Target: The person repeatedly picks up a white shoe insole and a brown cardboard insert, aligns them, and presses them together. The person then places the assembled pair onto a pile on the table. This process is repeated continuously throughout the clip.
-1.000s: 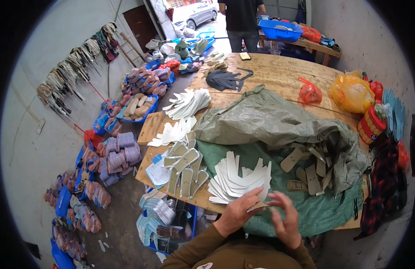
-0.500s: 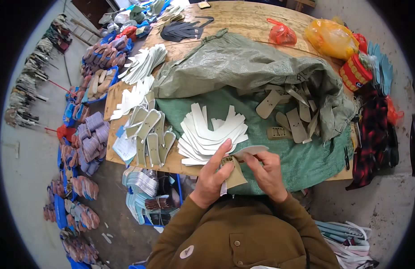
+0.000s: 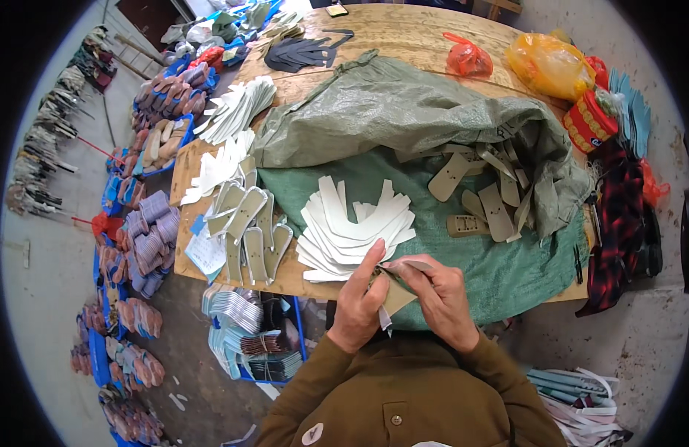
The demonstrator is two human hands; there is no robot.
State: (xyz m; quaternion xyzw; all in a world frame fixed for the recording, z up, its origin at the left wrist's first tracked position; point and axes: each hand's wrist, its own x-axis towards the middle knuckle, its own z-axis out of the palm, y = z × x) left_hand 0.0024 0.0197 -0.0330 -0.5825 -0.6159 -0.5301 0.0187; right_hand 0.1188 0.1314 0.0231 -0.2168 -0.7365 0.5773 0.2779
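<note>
My left hand point(image 3: 359, 302) and my right hand point(image 3: 437, 298) both grip one flat tan insole piece point(image 3: 399, 293) with a white backing, held close to my chest above the table's near edge. Just beyond my fingers lies a fanned pile of white insole pieces point(image 3: 352, 227) on a green cloth point(image 3: 501, 268). To the left of that pile, several grey-green insoles point(image 3: 249, 231) lie side by side. An open olive woven sack point(image 3: 404, 112) spills tan pieces point(image 3: 478, 197) at the right.
The round wooden table point(image 3: 404, 33) also carries more white cut pieces point(image 3: 236, 108), dark pieces point(image 3: 303, 54), orange and yellow plastic bags point(image 3: 549, 63), a red tin point(image 3: 586, 123) and a plaid cloth point(image 3: 620, 216). Blue crates of stacked insoles point(image 3: 251, 339) stand on the floor at left.
My head has tilted down, so the table slid up in view. My hands drew the tan piece away from the white pile toward my body and both now hold it.
</note>
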